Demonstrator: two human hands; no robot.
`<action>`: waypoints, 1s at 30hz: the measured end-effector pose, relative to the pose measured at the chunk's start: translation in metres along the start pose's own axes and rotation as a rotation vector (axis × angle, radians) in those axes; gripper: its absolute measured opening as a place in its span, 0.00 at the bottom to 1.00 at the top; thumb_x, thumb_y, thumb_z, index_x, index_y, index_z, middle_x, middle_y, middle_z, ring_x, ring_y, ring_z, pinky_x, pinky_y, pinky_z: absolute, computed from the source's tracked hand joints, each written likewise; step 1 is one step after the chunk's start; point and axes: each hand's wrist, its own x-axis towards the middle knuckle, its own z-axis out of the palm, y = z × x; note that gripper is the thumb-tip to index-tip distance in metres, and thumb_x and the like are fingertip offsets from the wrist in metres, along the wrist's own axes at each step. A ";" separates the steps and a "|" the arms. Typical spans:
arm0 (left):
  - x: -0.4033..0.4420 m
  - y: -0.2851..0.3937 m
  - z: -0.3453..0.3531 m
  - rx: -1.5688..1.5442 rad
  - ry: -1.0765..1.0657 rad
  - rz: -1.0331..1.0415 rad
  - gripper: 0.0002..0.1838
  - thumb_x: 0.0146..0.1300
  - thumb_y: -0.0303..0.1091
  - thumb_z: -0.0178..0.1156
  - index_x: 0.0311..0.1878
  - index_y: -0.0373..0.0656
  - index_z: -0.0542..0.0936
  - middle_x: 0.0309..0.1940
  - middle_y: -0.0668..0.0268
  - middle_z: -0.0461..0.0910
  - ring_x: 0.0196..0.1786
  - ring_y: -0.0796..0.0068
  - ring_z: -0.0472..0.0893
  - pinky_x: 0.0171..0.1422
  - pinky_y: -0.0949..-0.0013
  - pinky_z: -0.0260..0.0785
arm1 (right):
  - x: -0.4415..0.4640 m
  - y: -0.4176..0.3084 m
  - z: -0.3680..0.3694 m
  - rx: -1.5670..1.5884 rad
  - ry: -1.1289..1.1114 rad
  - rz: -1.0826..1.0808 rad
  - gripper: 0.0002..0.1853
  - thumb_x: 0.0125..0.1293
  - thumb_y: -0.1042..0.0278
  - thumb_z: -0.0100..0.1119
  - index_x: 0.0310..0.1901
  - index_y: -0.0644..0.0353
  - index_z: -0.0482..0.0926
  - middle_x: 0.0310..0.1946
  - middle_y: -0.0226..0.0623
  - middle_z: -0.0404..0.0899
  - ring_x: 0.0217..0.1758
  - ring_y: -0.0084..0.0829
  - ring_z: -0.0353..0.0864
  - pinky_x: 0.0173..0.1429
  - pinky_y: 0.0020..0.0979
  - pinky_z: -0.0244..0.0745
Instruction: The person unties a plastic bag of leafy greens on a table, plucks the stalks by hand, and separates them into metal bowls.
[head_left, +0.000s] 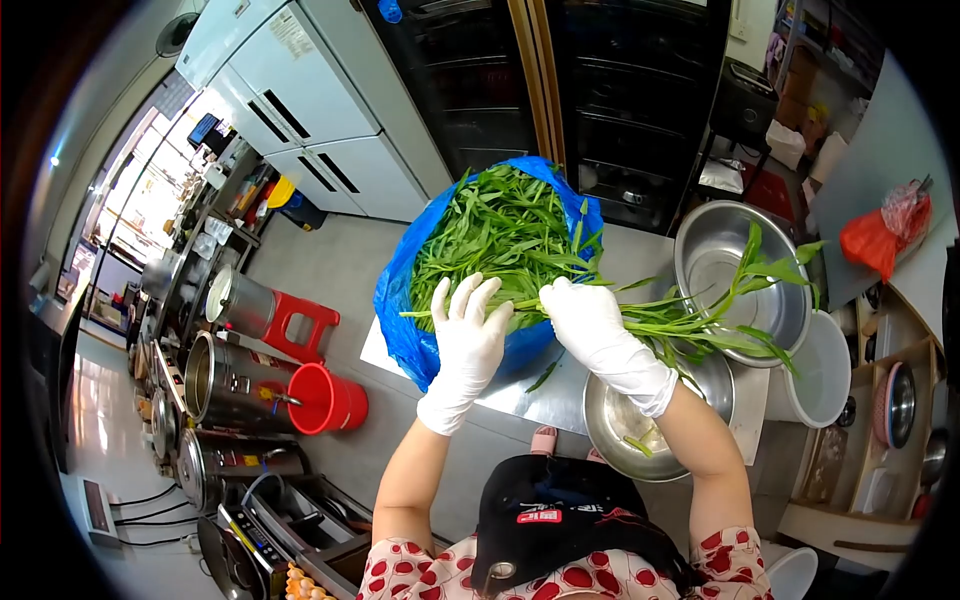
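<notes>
A blue plastic bag [395,285] stands open on the metal table [520,395], full of leafy greens [500,225]. My left hand [468,335], in a white glove, is at the bag's near edge with its fingers apart, over the cut ends of some stems. My right hand [590,325], gloved too, is closed round a bunch of long green stems [690,325], whose leaves reach out to the right over two steel bowls. The nearer bowl [610,430] has a few green scraps in it; the farther bowl [705,240] is at the right.
Behind the table are a white refrigerator [300,90] and dark glass-door cabinets [640,110]. On the left stand a red bucket [345,400], a red stool [305,320] and steel pots [230,385]. A white bucket [825,370] and wooden shelves [830,450] are at the right.
</notes>
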 end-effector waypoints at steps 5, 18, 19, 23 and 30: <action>-0.003 0.009 -0.012 -0.092 0.091 0.014 0.14 0.42 0.25 0.69 0.35 0.50 0.82 0.49 0.65 0.78 0.57 0.59 0.74 0.68 0.50 0.57 | 0.003 0.007 0.003 -0.003 -0.020 0.036 0.06 0.62 0.68 0.52 0.31 0.57 0.77 0.28 0.40 0.78 0.29 0.37 0.84 0.30 0.35 0.78; -0.051 0.031 0.034 -0.415 -0.343 -0.081 0.05 0.48 0.31 0.69 0.29 0.48 0.83 0.27 0.72 0.77 0.37 0.68 0.75 0.47 0.64 0.61 | 0.004 0.057 0.008 0.155 0.040 0.177 0.04 0.57 0.69 0.57 0.35 0.54 0.76 0.30 0.40 0.77 0.33 0.47 0.80 0.37 0.46 0.74; -0.053 0.032 0.042 -0.448 -0.411 -0.117 0.04 0.49 0.31 0.69 0.30 0.48 0.84 0.27 0.71 0.79 0.36 0.68 0.76 0.47 0.65 0.61 | 0.003 0.058 0.007 0.166 0.042 0.175 0.05 0.57 0.69 0.57 0.35 0.55 0.76 0.30 0.40 0.77 0.34 0.47 0.80 0.38 0.46 0.74; -0.057 0.033 0.063 -0.488 -0.575 -0.177 0.06 0.52 0.30 0.66 0.34 0.45 0.86 0.28 0.67 0.83 0.36 0.66 0.79 0.48 0.64 0.64 | -0.002 0.060 0.002 0.164 -0.010 0.205 0.05 0.57 0.69 0.58 0.36 0.55 0.76 0.31 0.40 0.78 0.35 0.47 0.80 0.38 0.46 0.74; -0.031 0.034 0.039 -0.522 -0.514 -0.290 0.05 0.56 0.32 0.67 0.33 0.43 0.85 0.29 0.63 0.84 0.32 0.65 0.80 0.39 0.65 0.72 | -0.009 0.066 0.007 0.185 0.048 0.157 0.04 0.58 0.70 0.56 0.36 0.55 0.77 0.30 0.41 0.78 0.32 0.46 0.81 0.37 0.46 0.74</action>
